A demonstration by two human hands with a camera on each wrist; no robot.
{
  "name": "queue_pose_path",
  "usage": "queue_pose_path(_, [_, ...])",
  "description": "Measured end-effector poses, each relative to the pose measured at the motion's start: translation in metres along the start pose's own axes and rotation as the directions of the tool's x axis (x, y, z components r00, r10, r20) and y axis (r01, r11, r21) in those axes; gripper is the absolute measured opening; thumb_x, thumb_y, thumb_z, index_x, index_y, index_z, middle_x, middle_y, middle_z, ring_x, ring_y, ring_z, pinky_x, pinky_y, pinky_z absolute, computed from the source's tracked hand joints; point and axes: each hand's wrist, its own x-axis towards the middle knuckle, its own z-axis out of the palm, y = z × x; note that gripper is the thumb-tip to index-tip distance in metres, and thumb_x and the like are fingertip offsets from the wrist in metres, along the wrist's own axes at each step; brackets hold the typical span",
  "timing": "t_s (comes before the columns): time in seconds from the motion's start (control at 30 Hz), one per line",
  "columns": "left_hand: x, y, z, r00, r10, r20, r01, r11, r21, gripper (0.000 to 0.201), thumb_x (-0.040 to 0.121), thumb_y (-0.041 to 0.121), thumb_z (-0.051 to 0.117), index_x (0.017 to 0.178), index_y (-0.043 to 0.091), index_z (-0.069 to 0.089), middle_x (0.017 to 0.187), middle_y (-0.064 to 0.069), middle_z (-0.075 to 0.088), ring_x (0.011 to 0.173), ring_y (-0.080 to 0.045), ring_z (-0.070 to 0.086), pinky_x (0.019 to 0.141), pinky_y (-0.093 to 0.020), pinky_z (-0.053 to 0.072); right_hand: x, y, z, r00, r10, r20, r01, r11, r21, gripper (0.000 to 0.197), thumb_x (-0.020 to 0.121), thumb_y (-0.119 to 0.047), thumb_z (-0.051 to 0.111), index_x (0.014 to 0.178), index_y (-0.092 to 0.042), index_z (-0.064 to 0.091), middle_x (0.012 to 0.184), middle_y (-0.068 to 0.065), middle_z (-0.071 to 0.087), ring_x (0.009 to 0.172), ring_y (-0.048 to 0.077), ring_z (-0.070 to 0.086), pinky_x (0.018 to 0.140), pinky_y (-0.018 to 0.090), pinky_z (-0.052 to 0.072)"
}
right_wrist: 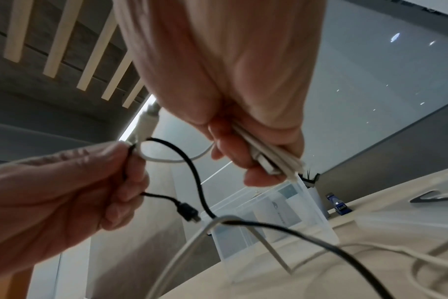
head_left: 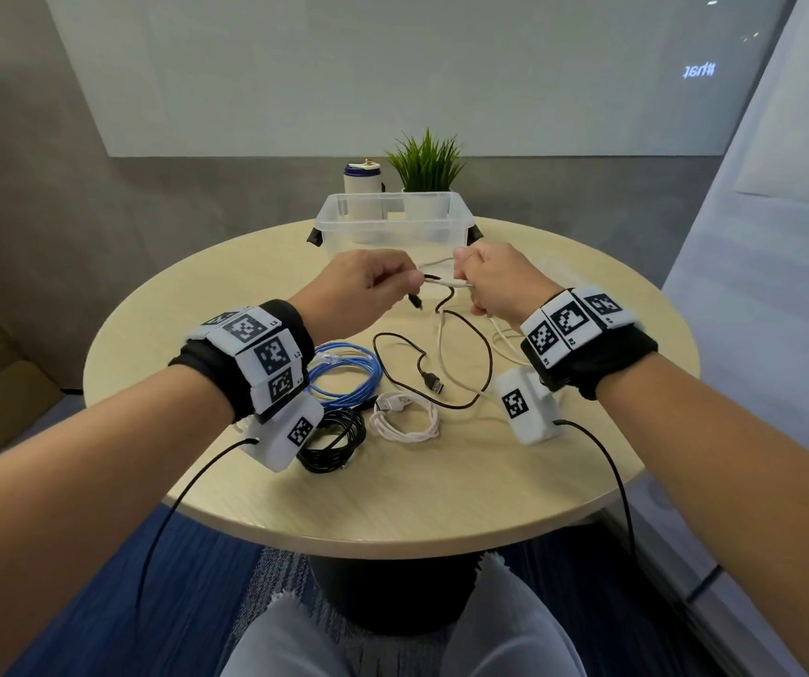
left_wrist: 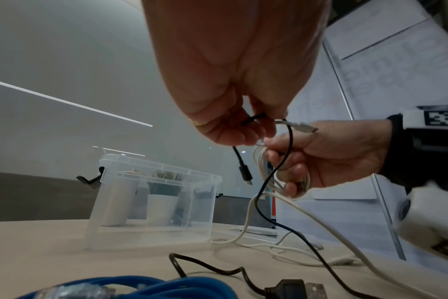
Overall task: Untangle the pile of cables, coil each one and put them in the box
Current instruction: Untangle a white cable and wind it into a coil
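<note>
The left hand (head_left: 368, 285) pinches the black cable (left_wrist: 289, 141) near its plug, while the right hand (head_left: 500, 280) grips the white cable's (right_wrist: 269, 159) loops, apparently to separate them before coiling.

round wooden table (head_left: 564, 481), blue carpet (head_left: 187, 579), grey wall (head_left: 50, 188).

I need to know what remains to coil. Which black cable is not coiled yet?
The thin black cable whose end the left hand pinches; it sprawls loose on the table. The other black cable lies coiled.
</note>
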Motion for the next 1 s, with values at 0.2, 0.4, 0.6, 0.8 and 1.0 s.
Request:
queue_pose_path(0.2, [-0.003, 0.000, -0.001, 0.999, 0.023, 0.036, -0.020, 0.998, -0.064, 0.018, 0.094, 0.025, 0.056, 0.089, 0.016, 0.070, 0.072, -0.002, 0.058, 0.061, -0.008, 0.043, 0.058, -0.019, 0.037, -0.006, 0.006, -0.004, 0.998, -0.060, 0.012, 0.061, 0.967, -0.249, 0.039, 0.100, -0.027, 0.040, 0.089, 0.003, 0.061, 0.080, 0.013, 0.052, 0.071, 0.022, 0.048, 0.064, 0.031, 0.041])
queue_pose_path(0.4, [0.004, -0.001, 0.002, 0.999, -0.022, 0.029, 0.020, 0.998, 0.064, 0.015, 0.091, 0.023, 0.061, 0.090, 0.014, 0.072, 0.085, -0.002, 0.064, 0.066, -0.007, 0.049, 0.063, -0.019, 0.041, -0.009, 0.001, 0.001, 0.995, -0.091, 0.033, 0.095, 0.987, -0.131, 0.035, 0.095, -0.031, 0.049, 0.069, -0.014, 0.063, 0.058, -0.002, 0.050, 0.055, 0.014, 0.048, 0.055, 0.026, 0.038])
queue_pose_path(0.6, [-0.001, 0.005, 0.004, 0.990, 0.016, 0.143, -0.016, 1.000, 0.002, 0.012, 0.088, 0.025, 0.065, 0.093, 0.019, 0.074, 0.092, -0.003, 0.063, 0.088, -0.020, 0.059, 0.082, -0.031, 0.047, -0.008, -0.009, -0.002, 0.998, -0.060, -0.033, 0.058, 0.997, -0.040, 0.033, 0.094, -0.028, 0.052, 0.071, -0.008, 0.066, 0.051, 0.000, 0.050, 0.049, 0.012, 0.048, 0.049, 0.022, 0.038])
queue_pose_path(0.8, [-0.003, 0.001, -0.004, 0.963, 0.061, 0.261, -0.051, 0.998, -0.043, 0.013, 0.086, 0.021, 0.067, 0.094, 0.029, 0.073, 0.077, 0.010, 0.057, 0.076, -0.005, 0.052, 0.075, -0.021, 0.043, -0.004, 0.000, -0.001, 0.988, -0.105, -0.109, 0.080, 0.973, -0.216, 0.039, 0.094, -0.023, 0.049, 0.081, 0.009, 0.066, 0.068, 0.019, 0.056, 0.063, 0.021, 0.048, 0.053, 0.024, 0.034])
queue_pose_path(1.0, [-0.007, -0.003, 0.004, 0.942, 0.078, 0.325, -0.098, 0.994, 0.047, 0.015, 0.085, 0.019, 0.068, 0.098, 0.022, 0.075, 0.075, 0.016, 0.056, 0.074, 0.007, 0.053, 0.068, -0.003, 0.037, 0.008, 0.012, -0.012, 0.971, -0.030, -0.237, -0.017, 0.981, -0.192, 0.036, 0.091, -0.017, 0.044, 0.074, 0.007, 0.066, 0.067, 0.020, 0.062, 0.065, 0.030, 0.054, 0.063, 0.034, 0.046])
